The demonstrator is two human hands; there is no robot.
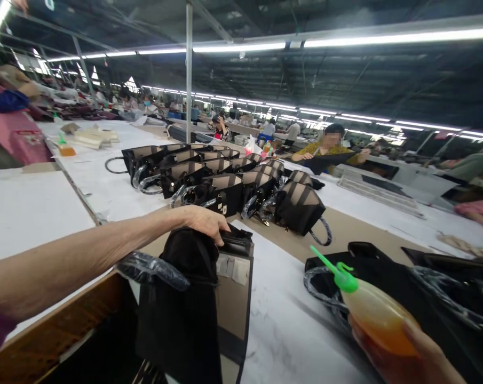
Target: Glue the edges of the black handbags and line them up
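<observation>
My left hand (205, 221) is closed over the top edge of a black handbag (181, 320) at the near edge of the table; the fingertips inside are hidden. The bag's beige side panel (231, 298) faces right, and its plastic-wrapped handle (153, 269) sticks out to the left under my forearm. At the lower right my right hand (421, 346) is wrapped round a squeeze bottle (385, 314) of amber liquid, its green nozzle pointing up and left. Behind the bottle lie more black bag pieces (369, 261) with a plastic-wrapped handle (321, 285).
Rows of black and beige handbags (225, 186) stand on the white table (281, 314) ahead. A wooden box edge (61, 336) is at lower left. Another glue-type bottle (67, 149) stands at far left. Across the table a person (329, 144) holds black material. A pole (189, 74) rises behind.
</observation>
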